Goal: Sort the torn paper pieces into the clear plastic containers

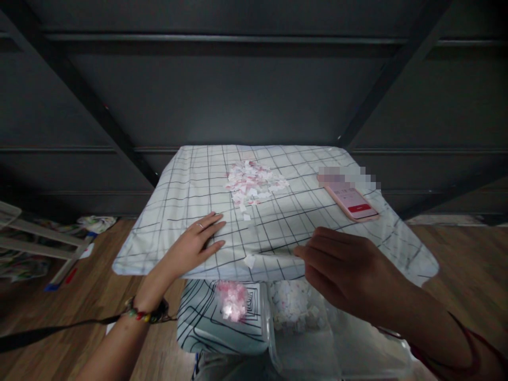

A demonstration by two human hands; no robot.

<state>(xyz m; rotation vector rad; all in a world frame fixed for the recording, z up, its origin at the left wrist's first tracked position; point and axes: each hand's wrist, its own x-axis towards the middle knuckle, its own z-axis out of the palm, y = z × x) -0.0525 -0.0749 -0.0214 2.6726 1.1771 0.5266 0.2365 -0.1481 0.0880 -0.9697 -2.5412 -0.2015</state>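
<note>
My left hand [200,241] lies on the checked tablecloth [178,201] with its fingers stretched out and a ring on one of them. Over the front right of the cloth, my right hand [337,264] is closed in a pinch; whatever is between the fingertips, if anything, does not show. A small white paper piece [250,260] lies between the hands near the front edge. Farther back is a loose pile of white and pink paper scraps [254,182]. Below the right hand, a clear plastic box [301,352] contains many small whitish pieces [291,301].
A phone in a pink case [351,203] rests at the table's right side. Pink shiny pieces [233,301] sit on a patterned surface [202,317] left of the box. A dark panelled wall [238,95] stands behind the table. A pale chair [43,235] is at far left.
</note>
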